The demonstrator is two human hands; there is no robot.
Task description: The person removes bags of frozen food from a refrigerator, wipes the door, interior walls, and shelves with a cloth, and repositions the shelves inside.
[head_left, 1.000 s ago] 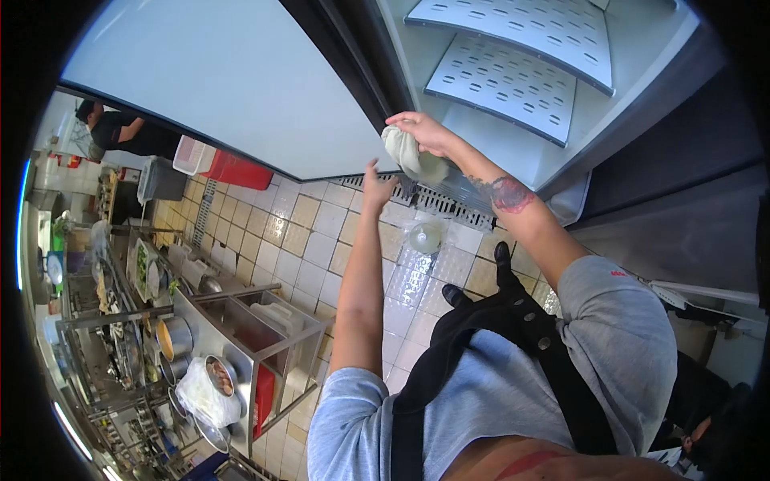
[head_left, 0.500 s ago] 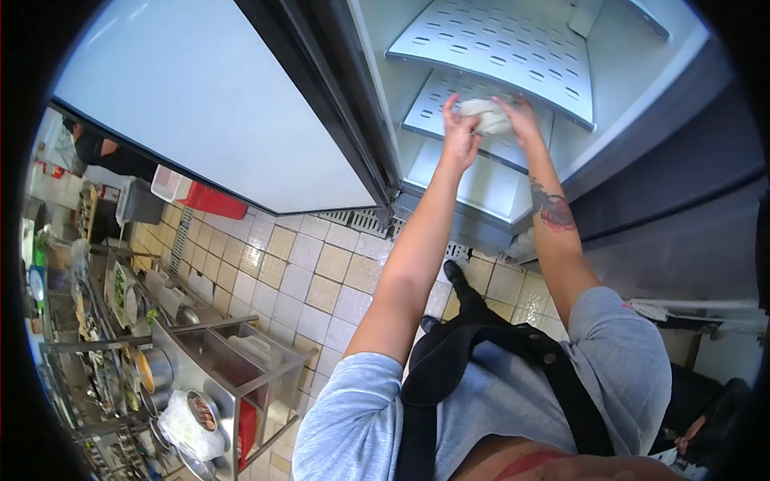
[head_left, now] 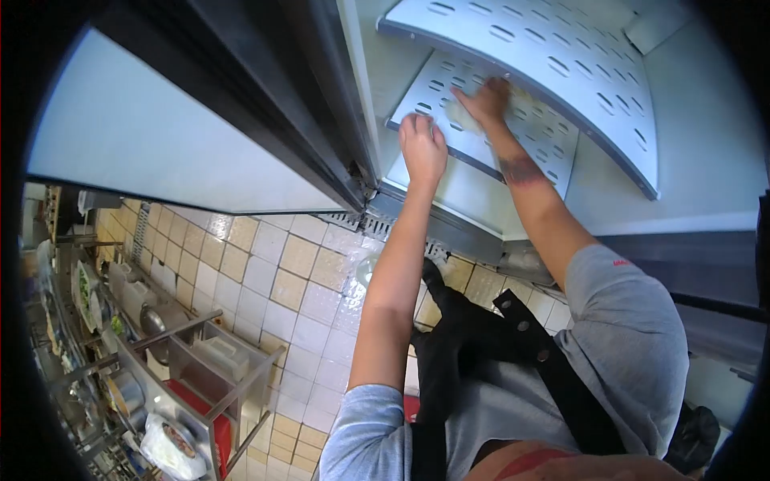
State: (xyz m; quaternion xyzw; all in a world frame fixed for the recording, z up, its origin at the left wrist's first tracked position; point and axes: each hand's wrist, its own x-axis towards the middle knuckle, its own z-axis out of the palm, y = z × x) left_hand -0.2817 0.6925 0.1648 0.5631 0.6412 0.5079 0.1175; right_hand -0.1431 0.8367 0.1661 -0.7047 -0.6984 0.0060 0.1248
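Inside a tall white cabinet, a perforated metal shelf [head_left: 553, 152] lies below a larger upper one [head_left: 553, 56]. My left hand [head_left: 423, 144] is at the front edge of the lower shelf, its fingers curled over that edge. Farther in, my right hand [head_left: 487, 102] is over the same shelf, partly under the upper shelf's edge. A pale cloth [head_left: 464, 117], blurred, shows under and beside my right hand, pressed to the shelf surface. Part of the cloth and some fingertips are hard to make out.
The cabinet's open door [head_left: 184, 136] stands at the left. Below are a tiled floor [head_left: 297, 297] and a floor drain grate [head_left: 381, 227]. A metal work table [head_left: 188, 381] at the lower left bears a bowl [head_left: 172, 445] wrapped in white plastic.
Both hands have moved from the door side into the cabinet. The cloth, between both hands half a second ago, is now under my right hand; my left hand has gone to the shelf edge.
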